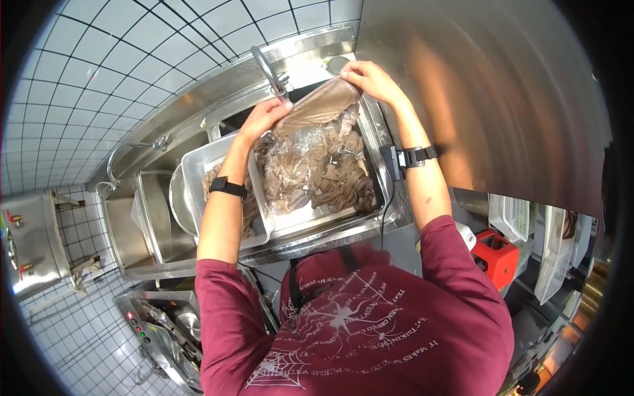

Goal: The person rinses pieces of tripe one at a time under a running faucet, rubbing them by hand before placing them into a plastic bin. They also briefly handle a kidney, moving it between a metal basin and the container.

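Between my two hands a wet brown sheet-like piece (323, 105) is stretched out over the sink, near the faucet (267, 69). My left hand (265, 117) pinches its left end, and my right hand (374, 80) grips its upper right corner. Below it, more brown, folded pieces (317, 168) lie in water in the sink basin. A translucent plastic tub (262, 243) stands to the left, under my left forearm, with similar brown pieces partly hidden inside. What the material is, I cannot tell.
Further left are a second faucet (112, 162) and another basin (125, 228) with containers. A steel panel (489, 99) rises on the right. At lower right are a red stool-like object (498, 259) and white baskets (510, 214). A cable hangs beside my right forearm.
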A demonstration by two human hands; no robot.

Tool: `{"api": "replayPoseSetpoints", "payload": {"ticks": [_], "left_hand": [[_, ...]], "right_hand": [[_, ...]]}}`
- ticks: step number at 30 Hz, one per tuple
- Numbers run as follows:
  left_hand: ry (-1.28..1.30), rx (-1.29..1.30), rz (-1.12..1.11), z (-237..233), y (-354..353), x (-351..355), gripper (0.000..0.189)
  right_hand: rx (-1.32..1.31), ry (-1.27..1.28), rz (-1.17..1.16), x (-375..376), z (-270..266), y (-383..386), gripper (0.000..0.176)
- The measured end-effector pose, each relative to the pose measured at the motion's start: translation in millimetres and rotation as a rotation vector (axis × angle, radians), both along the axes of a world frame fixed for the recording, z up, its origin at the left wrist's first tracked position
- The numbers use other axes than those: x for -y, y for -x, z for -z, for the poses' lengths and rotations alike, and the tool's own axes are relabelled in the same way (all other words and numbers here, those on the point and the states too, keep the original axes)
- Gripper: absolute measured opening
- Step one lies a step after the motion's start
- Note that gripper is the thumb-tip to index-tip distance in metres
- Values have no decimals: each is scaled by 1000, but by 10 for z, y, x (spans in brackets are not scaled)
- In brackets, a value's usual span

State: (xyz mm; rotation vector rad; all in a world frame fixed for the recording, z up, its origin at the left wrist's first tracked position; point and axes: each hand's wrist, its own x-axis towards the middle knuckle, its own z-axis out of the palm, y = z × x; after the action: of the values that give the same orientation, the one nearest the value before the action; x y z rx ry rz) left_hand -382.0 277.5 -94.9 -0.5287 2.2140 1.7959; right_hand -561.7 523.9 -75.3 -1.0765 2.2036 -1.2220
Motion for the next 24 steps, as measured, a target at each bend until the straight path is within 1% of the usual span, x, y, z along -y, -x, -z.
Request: {"api": "replayPoseSetpoints", "payload": {"ticks": [1,3,4,6,7,9,10,12,16,18,19,21,22,24], "left_hand": [[0,1,0,13,-5,-13,21],[40,-158,12,55,-9,-31,22],[39,-157,12,64,-3,-2,22],[60,-40,-14,13,4,28,19],[60,-39,-15,17,7,26,19],[-110,-104,-82,55,5,30,12],[-111,-103,-84,67,-5,44,12],[-268,-68,-162,63,-37,71,12],[-299,-79,-174,77,-77,101,12],[-136,-125,-16,99,-86,116,14],[-136,-124,-16,132,-88,126,14],[-4,-136,61,243,-94,158,16],[-3,-139,60,289,-90,190,16],[108,-97,-15,318,-91,196,16]], "right_hand": [[1,0,0,7,16,8,29],[-10,-19,6,19,55,26,29],[-8,-20,5,23,76,36,29],[-7,-23,16,24,89,31,28],[-6,-24,15,26,94,34,28],[10,6,9,37,96,34,27],[11,5,8,32,93,37,27],[76,34,9,20,35,28,27],[53,38,12,32,53,36,26],[-14,55,-11,55,84,49,26],[-14,55,-11,59,99,52,26],[-21,33,-37,84,78,20,25],[-23,34,-37,106,74,17,25],[43,18,-44,118,75,-1,24]]}}
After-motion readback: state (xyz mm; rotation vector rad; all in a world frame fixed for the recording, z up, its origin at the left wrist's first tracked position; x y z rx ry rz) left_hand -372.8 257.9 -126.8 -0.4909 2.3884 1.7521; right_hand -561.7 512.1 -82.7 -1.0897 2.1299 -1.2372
